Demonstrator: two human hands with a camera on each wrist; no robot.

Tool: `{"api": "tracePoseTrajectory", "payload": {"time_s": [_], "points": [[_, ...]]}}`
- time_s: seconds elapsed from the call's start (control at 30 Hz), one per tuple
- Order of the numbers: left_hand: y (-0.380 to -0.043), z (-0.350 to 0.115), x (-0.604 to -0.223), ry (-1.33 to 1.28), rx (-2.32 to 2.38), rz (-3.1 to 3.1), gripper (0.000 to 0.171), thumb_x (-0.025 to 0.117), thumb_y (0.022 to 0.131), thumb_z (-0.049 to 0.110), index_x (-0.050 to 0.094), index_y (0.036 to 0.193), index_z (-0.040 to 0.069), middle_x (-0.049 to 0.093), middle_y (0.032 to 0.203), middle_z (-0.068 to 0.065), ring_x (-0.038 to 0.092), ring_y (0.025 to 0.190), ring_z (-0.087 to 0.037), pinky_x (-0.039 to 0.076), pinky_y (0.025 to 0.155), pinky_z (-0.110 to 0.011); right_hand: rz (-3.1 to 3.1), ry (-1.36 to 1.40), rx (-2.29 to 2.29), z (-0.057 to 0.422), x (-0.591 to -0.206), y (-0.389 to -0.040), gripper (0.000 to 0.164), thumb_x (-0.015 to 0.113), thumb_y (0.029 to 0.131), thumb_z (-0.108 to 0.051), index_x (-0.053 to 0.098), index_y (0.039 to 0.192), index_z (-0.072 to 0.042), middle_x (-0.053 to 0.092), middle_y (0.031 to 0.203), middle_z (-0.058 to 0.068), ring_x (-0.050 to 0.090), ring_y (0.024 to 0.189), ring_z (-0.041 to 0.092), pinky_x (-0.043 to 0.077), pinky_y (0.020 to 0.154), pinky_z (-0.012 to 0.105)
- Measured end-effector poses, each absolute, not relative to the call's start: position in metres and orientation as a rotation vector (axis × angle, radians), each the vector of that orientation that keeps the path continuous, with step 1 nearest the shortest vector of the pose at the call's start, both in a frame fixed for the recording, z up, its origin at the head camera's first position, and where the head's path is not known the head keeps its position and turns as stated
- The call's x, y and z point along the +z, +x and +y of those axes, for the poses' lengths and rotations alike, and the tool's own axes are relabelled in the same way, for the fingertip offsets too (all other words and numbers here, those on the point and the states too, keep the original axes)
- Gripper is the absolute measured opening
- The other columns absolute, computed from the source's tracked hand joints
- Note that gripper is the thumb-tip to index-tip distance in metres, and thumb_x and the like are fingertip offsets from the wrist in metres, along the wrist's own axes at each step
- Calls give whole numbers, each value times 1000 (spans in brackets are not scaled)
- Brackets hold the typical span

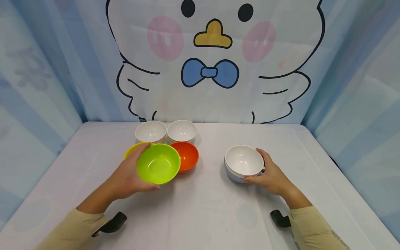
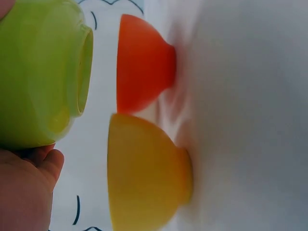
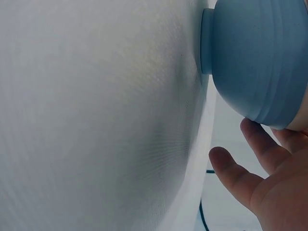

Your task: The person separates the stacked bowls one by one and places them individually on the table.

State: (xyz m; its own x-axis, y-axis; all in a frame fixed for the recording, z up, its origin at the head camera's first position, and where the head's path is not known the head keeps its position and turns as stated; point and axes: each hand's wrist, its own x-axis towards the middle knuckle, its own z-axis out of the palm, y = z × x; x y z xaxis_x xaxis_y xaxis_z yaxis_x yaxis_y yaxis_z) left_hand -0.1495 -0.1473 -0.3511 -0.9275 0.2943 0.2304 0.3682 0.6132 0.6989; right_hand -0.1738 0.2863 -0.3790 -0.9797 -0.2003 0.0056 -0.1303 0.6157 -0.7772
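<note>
My left hand (image 1: 129, 178) grips a lime-green bowl (image 1: 158, 164) at its sides, tilted so its inside faces the head camera. In the left wrist view the green bowl's foot is raised off the table, with an orange bowl (image 2: 144, 67) and a yellow bowl (image 2: 144, 178) standing beyond it. On the right, a white bowl (image 1: 244, 161) sits nested in a blue bowl (image 3: 260, 62), whose foot is at the tabletop. Thumb and fingers of my right hand (image 1: 276, 177) hold the white bowl near its rim; fingertips also come against the blue side.
Two more white bowls (image 1: 151, 132) stand side by side at the back edge, behind the yellow and orange ones. A white cloth covers the table (image 1: 206, 208). Behind it hangs a curtain (image 1: 212, 100) with a cartoon figure; blue patterned curtains flank both sides.
</note>
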Motion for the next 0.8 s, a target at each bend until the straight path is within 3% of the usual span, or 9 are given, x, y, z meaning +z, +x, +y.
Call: {"api": "tracePoseTrajectory", "payload": {"time_s": [0.8], "points": [[-112,-183,-366,-218,-1245,-2949,123,95,61,38,22,152,-1,35,145,-23,46,119,-38,50,93,-60,2766,-288,-1318,287,-381,-174,116,90,75,-28,12,156,1,32,151,27,42,129,48,33,106,64]]}}
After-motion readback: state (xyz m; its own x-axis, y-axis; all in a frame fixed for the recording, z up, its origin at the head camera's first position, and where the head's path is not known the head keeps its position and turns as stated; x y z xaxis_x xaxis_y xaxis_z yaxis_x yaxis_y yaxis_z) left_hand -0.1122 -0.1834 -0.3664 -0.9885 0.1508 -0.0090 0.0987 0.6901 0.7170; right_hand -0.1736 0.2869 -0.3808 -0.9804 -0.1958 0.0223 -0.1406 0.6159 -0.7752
